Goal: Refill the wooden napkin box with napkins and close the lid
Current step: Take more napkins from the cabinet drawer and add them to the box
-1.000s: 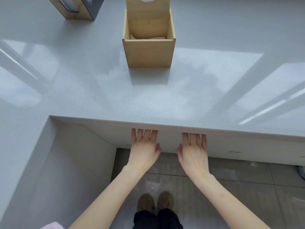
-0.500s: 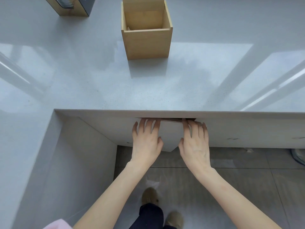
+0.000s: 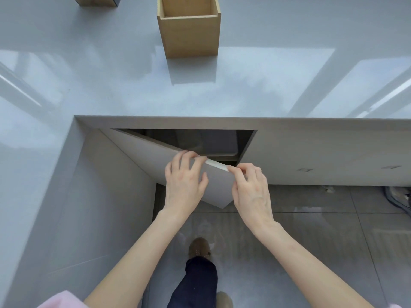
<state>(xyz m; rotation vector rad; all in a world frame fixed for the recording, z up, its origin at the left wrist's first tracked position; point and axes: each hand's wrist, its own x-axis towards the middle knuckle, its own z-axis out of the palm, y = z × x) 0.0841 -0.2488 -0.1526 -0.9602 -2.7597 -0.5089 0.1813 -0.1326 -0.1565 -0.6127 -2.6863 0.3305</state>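
Both hands pinch the free edge of the cabinet door (image 3: 155, 161), left hand (image 3: 185, 185) and right hand (image 3: 250, 190) side by side, likely hunting napkin stock inside; wooden napkin box (image 3: 189, 30) sits open on far counter (image 3: 266, 85).

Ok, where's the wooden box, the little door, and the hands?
Wooden box (image 3: 190, 35), head view, on its front wall.
Door (image 3: 146, 160), head view, on its bare front panel.
Left hand (image 3: 183, 182), head view, middle of its back.
Right hand (image 3: 250, 190), head view, middle of its back.
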